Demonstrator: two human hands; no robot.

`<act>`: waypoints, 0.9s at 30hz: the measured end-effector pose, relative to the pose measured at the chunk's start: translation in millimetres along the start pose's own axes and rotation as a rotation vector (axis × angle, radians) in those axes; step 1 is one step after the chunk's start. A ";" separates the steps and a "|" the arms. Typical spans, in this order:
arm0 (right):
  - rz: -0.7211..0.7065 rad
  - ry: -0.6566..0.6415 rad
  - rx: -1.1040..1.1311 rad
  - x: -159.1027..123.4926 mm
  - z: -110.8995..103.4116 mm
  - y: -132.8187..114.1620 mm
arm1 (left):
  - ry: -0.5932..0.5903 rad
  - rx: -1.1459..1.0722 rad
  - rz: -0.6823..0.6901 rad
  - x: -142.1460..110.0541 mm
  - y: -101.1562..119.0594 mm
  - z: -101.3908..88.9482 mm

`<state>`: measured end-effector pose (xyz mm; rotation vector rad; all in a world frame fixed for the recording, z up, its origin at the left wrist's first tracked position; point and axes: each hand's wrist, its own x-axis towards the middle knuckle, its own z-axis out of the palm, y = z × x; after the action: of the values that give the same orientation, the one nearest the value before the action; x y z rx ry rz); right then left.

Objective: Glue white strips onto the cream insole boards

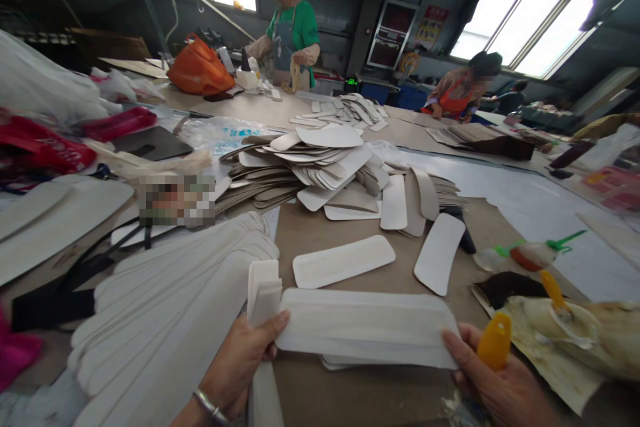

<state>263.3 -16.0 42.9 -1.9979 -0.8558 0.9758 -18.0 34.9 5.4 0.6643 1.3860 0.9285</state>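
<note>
My left hand (245, 353) pinches the left end of a long white panel (365, 323) with rounded corners. Several narrow white strips (264, 290) stick up from the same hand. At the panel's right end, my right hand (495, 373) grips the edge between thumb and fingers. A tool with a yellow handle (495, 340) is tucked in that hand too; its lower end looks like bristles but is unclear. Beneath the held panel, another white piece (345, 363) peeks out. Just beyond lie a loose white panel (345, 260) and a curved one (440, 253).
Fanned long white panels (175, 300) lie at left, and a large heap of panels (320, 167) rises behind. At right are a stained glue container (565, 323) and a green-tipped bottle (540, 253). Two co-workers, one in a green shirt (305, 27), stand across the table.
</note>
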 end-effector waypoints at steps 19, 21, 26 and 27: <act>-0.332 0.044 -0.218 71.3 -7.3 -33.4 | 0.058 -0.084 -0.099 33.7 27.3 17.7; -0.337 0.104 -0.252 74.3 -13.8 -29.4 | 0.071 -0.056 -0.110 40.3 22.4 15.5; -0.291 0.069 -0.015 53.2 -23.3 -17.1 | 0.086 -0.014 -0.134 40.5 7.2 4.2; -0.305 0.058 0.041 46.8 -24.6 -16.5 | 0.098 0.008 -0.125 38.1 5.6 2.6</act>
<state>302.9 21.9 51.2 -1.7866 -1.0621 0.7516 -18.4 70.5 -9.4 0.5380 1.5016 0.8655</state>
